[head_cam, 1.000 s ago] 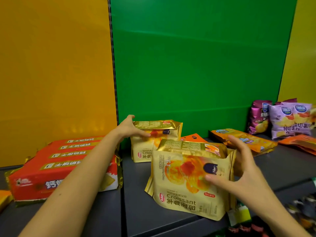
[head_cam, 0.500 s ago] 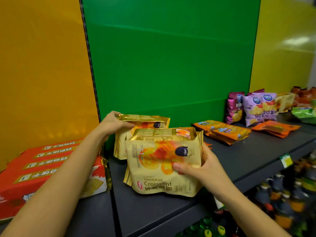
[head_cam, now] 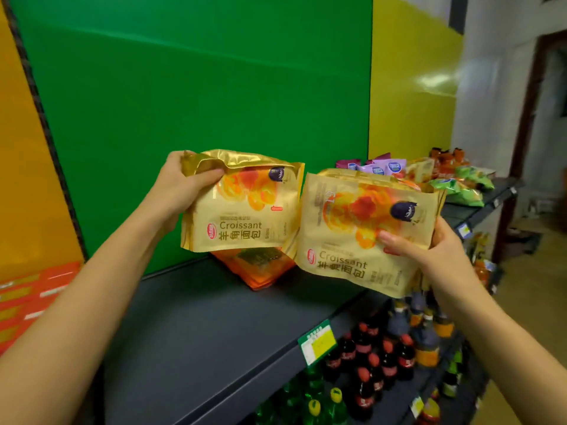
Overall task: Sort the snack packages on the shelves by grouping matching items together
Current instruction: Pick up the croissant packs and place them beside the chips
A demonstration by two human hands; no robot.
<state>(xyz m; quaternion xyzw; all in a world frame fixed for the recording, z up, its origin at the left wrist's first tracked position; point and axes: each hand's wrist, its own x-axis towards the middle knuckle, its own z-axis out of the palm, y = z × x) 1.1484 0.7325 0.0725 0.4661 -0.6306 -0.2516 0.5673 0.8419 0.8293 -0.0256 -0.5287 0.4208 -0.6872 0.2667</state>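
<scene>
Green and yellow back panels stood behind a dark shelf (head_cam: 196, 326), drink bottles (head_cam: 377, 363) racked below. Left hand (head_cam: 181, 191) gripped one croissant pack (head_cam: 242, 207) by its crumpled top corner; right hand (head_cam: 429, 250) clamped a second croissant pack (head_cam: 362, 231) at its side, both lifted off the shelf, edges touching. Risk: the corner pinch could slip and drop that pack onto the orange packet (head_cam: 257, 268) beneath. Far snack bags (head_cam: 460, 182) blurred, mostly hidden.
</scene>
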